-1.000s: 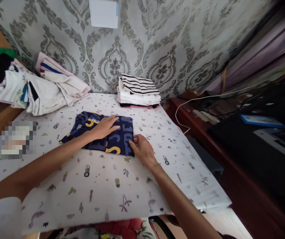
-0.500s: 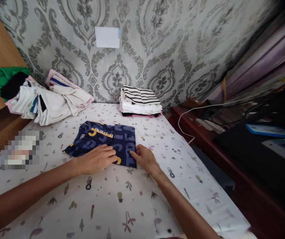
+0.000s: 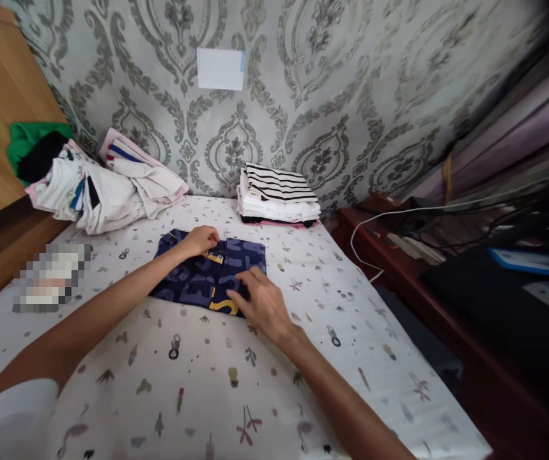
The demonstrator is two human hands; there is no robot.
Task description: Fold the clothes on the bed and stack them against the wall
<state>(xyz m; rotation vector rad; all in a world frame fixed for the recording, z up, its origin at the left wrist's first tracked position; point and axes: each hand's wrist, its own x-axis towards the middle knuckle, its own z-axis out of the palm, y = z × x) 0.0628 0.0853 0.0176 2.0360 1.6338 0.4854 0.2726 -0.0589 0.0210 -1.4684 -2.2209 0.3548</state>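
Note:
A navy garment [image 3: 190,278] with grey and yellow lettering lies folded into a rough rectangle on the patterned white sheet [image 3: 192,409]. My left hand [image 3: 200,241] is at the garment's upper edge, its fingers curled together; whether they pinch cloth is hidden. Over the right part of the garment, my right hand [image 3: 262,300] has its thumb and fingers apart, holding nothing.
Behind stands a stack of folded clothes [image 3: 278,207] topped with a striped one. A looser pile of clothes [image 3: 106,198] lies at the back left, with a blurred-out item [image 3: 54,278] before it. On the right is a dark red desk [image 3: 389,255] with a white cable [image 3: 355,243].
My left hand has moved from the garment's lower edge to its upper edge. My right hand has left the right edge and opened over the cloth. The garment's left side now lies folded in.

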